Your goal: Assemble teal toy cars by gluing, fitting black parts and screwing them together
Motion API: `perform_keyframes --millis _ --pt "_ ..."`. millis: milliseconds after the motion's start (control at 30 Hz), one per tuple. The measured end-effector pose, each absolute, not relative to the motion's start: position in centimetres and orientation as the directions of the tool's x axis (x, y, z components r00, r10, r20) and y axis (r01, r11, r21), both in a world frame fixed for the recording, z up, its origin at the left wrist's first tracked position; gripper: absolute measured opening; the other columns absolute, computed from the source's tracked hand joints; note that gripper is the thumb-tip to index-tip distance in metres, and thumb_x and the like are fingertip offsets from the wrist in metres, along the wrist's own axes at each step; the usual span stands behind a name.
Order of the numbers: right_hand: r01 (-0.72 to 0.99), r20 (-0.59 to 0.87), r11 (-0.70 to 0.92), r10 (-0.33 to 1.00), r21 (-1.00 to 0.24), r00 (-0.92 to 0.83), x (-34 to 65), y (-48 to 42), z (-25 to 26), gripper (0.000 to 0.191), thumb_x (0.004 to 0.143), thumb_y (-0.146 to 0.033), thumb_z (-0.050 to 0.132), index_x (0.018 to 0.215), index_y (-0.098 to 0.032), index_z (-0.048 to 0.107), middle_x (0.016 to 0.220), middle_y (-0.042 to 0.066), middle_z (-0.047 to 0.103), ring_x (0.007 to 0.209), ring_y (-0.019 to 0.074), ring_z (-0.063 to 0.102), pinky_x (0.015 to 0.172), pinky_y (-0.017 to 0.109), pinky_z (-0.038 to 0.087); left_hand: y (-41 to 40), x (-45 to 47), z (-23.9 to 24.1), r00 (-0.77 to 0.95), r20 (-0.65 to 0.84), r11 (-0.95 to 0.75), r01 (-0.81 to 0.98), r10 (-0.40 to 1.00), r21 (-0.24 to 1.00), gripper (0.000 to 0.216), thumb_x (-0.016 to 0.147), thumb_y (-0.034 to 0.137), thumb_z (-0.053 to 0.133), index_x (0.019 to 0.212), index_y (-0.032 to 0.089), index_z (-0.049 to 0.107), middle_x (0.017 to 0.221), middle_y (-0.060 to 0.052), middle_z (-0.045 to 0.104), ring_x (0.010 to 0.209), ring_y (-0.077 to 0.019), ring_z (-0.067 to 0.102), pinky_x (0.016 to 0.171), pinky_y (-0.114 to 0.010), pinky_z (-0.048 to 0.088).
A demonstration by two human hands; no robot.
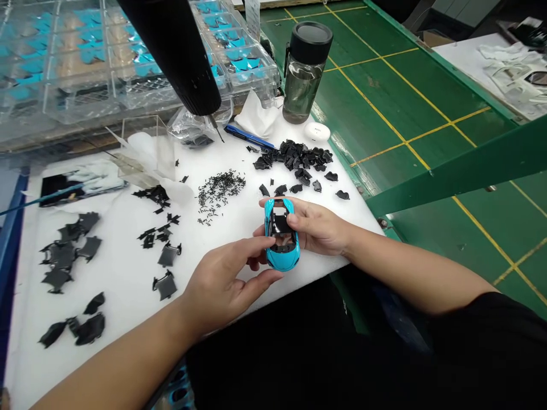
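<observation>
A bright blue toy car body (284,259) with a black roof is held between both hands just above the front edge of the white foam board (239,245). My right hand (318,225) grips it from the right, thumb on the roof edge and fingers underneath. From the left, my left hand (231,276) closes on the car's side and lower end with thumb and fingers. Beyond the car lie a pile of small black plastic parts (299,156) and a scatter of tiny black screws (220,191).
An electric screwdriver (179,51) hangs over the board, bit downward. Black flat parts (62,256) lie at left. A blue cutter (248,136), white case (317,131) and bottle (304,74) stand behind. Clear trays (81,102) with blue bodies fill the back left; a green rail (461,154) runs right.
</observation>
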State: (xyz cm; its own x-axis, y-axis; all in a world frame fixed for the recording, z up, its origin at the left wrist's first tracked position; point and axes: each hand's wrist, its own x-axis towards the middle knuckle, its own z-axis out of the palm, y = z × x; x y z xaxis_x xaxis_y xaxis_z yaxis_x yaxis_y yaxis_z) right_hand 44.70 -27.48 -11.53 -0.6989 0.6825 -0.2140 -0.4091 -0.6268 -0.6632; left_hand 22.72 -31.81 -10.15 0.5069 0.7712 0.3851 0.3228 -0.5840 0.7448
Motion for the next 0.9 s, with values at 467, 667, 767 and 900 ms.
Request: perform_keyframes --millis 467,667,767,900 --pt "-0.407 -0.170 -0.563 0.711 -0.719 -0.682 44.66 -27.56 -11.42 0.054 0.084 -0.040 0.077 0.128 -0.024 0.050 0.107 0.008 0.075 0.096 0.0221 0.073 0.084 0.038 0.058 -31.68 22.62 -10.38 0.504 0.398 -0.595 0.324 0.766 0.735 0.045 0.085 0.022 0.073 0.125 0.019 0.053 0.090 -0.001 0.069 0.072 -0.0087 0.065 0.075 -0.020 0.057" --pt "-0.403 -0.157 -0.521 0.736 -0.752 -0.659 44.68 -27.53 -11.45 0.057 0.085 -0.041 0.076 0.131 -0.024 0.049 0.112 0.009 0.074 0.098 0.0237 0.073 0.086 0.040 0.058 -31.72 22.65 -10.37 0.505 0.390 -0.589 0.330 0.770 0.737 0.045 0.085 0.021 0.073 0.125 0.019 0.053 0.095 -0.003 0.070 0.074 -0.0088 0.066 0.076 -0.021 0.057" --pt "-0.404 -0.144 -0.515 0.733 -0.756 -0.665 44.72 -27.50 -11.48 0.060 0.084 -0.041 0.077 0.134 -0.023 0.047 0.108 0.008 0.075 0.092 0.0202 0.073 0.081 0.034 0.058 -31.73 22.62 -10.33 0.506 0.382 -0.586 0.341 0.773 0.735 0.043 0.085 0.021 0.072 0.124 0.019 0.053 0.096 -0.003 0.071 0.073 -0.0087 0.066 0.076 -0.021 0.058" --pt "-0.413 -0.117 -0.499 0.734 -0.762 -0.669 44.75 -27.46 -11.55 0.063 0.085 -0.041 0.076 0.138 -0.023 0.046 0.106 0.007 0.075 0.081 0.0155 0.071 0.077 0.030 0.058 -31.74 22.59 -10.34 0.497 0.375 -0.580 0.363 0.782 0.729 0.043 0.085 0.021 0.073 0.123 0.020 0.054 0.097 -0.003 0.071 0.072 -0.0088 0.066 0.077 -0.021 0.057"
